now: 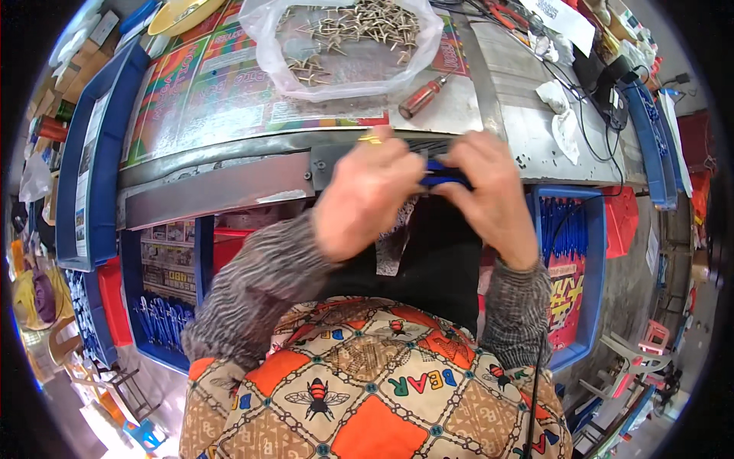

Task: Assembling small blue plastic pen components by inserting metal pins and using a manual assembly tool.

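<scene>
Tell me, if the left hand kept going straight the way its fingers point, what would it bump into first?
The left hand points up and right, so it would probably first meet the small blue part pinched between both hands, then the right hand. Depth is hard to judge.

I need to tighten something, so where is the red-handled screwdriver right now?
In the head view the red-handled screwdriver lies on the metal workbench, just below the clear plastic bag of metal parts and above the right hand.
</scene>
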Available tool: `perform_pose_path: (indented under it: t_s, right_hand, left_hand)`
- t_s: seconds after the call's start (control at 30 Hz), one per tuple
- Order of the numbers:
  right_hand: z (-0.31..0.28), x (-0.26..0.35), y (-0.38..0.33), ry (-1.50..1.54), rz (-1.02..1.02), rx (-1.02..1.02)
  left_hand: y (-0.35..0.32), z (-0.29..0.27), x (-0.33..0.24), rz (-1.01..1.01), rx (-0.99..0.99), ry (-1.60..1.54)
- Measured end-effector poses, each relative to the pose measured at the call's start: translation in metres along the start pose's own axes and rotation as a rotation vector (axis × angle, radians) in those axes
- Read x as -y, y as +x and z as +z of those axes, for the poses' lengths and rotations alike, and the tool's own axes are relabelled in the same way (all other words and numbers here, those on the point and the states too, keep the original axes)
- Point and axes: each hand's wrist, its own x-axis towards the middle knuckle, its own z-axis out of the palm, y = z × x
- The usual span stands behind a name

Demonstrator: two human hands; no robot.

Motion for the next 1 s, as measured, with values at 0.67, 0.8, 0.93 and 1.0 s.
perform_pose_path:
  t_s: [0.67,0.8,0.93,1.0]
  right_hand:
    - [0.001,0.010,0.002,0.022,-0.005,0.017]
    - [0.025,0.024,0.021,0.067,-0.130,0.013]
    - [0.009,0.011,0.010,0.073,-0.085,-0.001]
    - [-0.001,-0.003,-0.004,0.028,0.010,-0.011]
  left_hand:
    - [-0.004,-0.016,-0.007,-0.094,0.092,0.052]
    - [-0.021,-0.045,0.001,-0.067,0.071,0.122]
    - [-0.008,-0.026,-0.005,-0.063,0.094,0.059]
    - [0.003,-0.003,-0.004,-0.080,0.131,0.013]
